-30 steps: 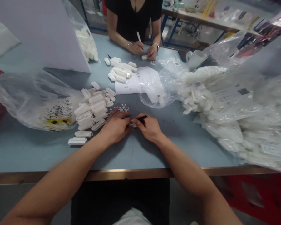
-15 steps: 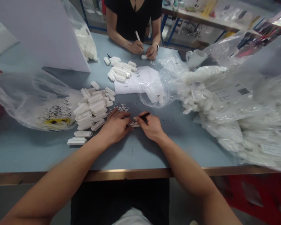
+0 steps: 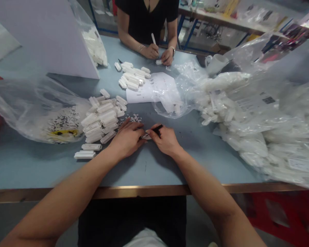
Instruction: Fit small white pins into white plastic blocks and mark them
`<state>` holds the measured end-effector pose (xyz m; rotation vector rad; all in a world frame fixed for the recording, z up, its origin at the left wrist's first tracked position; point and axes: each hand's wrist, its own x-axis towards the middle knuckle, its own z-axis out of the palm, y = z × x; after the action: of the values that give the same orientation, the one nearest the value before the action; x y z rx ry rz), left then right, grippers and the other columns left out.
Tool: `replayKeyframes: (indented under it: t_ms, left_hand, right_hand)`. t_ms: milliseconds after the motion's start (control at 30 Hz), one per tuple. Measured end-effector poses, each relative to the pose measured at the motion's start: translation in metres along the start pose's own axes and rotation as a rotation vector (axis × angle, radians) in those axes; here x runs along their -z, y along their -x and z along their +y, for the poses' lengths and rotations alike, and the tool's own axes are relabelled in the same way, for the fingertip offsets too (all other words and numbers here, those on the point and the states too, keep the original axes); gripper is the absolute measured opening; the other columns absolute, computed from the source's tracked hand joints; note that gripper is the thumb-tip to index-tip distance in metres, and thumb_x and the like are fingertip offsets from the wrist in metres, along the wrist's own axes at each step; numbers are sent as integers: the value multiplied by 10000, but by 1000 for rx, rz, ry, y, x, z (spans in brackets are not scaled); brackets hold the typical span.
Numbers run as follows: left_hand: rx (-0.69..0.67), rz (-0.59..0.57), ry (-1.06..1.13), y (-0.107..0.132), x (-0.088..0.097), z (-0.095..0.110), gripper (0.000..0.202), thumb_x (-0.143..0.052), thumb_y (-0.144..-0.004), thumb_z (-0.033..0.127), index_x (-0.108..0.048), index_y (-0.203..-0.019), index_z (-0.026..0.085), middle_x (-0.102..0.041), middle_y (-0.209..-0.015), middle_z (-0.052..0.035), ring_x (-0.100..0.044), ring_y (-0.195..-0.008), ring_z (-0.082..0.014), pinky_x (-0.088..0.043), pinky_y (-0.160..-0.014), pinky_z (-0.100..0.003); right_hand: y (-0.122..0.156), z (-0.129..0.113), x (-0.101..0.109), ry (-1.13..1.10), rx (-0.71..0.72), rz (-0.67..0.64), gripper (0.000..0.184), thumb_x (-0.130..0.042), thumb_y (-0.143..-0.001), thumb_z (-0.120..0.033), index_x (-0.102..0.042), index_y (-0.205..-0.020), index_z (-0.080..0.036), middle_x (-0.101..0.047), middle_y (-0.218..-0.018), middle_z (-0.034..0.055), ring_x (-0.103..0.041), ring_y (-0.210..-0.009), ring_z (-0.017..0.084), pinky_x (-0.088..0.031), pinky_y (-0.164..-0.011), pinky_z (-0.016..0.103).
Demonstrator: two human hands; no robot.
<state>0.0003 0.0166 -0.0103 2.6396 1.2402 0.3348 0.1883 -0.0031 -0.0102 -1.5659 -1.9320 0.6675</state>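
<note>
My left hand (image 3: pixel 127 137) is closed on the left end of a small white plastic housing (image 3: pixel 146 136) lying on the table. In my right hand (image 3: pixel 166 139) is a slim black pen-like tool (image 3: pixel 158 128), its fingers wrapped round it right over the housing. The tool's tip is hidden behind my fingers. Just beyond my left fingertips lie many tiny white parts (image 3: pixel 136 118). Left of that hand rises a heap of white plastic housings (image 3: pixel 104 115), with a few more (image 3: pixel 84 155) lying apart nearer to me.
A clear bag (image 3: pixel 38 106) of small parts lies at left. Large clear bags (image 3: pixel 267 127) of white pieces fill the right. A printed sheet (image 3: pixel 139 96) and another housing pile (image 3: pixel 132 77) lie ahead. Across the table a co-worker's hands (image 3: pixel 159 54) hold a white pen-like tool and a white piece.
My right hand has shifted very slightly, and the black tool's angle has changed a little. My left hand stays put. The co-worker's white tool has moved slightly to the right.
</note>
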Motion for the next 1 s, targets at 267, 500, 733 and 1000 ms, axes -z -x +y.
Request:
replayKeyframes:
  t_ms: [267,500,733,1000]
  left_hand:
    - [-8,12,-13,0,-1,1,246,-582,-873,338,-729,-1008,194,-659,-1240,-117,-600,-1164,-290,-243,-1189,-537]
    - [-8,-1,-7,0,1,2,229,-585,-869,321,-727,-1019,222,-652,-1258,-97,-585,-1191,-280,-244,-1188,-541]
    - [-8,4,-23,0,1,2,217,-593,-869,305,-727,-1007,205,-657,-1248,-98,-590,-1190,-279,-246,-1192,-526]
    - [-11,7,-20,0,0,1,230,-596,-868,310,-729,-1008,185,-654,-1253,-112,-588,-1189,-283,-259,-1187,-515]
  right_hand:
    - [0,0,-4,45,61,-7,214,-548,-934,-369,-678,-889,-205,-724,-895,57,-667,-860,184,-462,-789,278]
    - [1,3,0,-57,-22,33,254,-562,-917,-434,-696,-891,-220,-721,-859,31,-669,-810,171,-459,-741,262]
    - [1,1,-1,-72,-19,14,272,-556,-920,-449,-702,-892,-221,-727,-849,28,-676,-810,171,-465,-741,258]
    - [1,1,-2,-37,12,0,225,-563,-924,-387,-702,-901,-212,-726,-887,41,-675,-842,174,-461,-768,265]
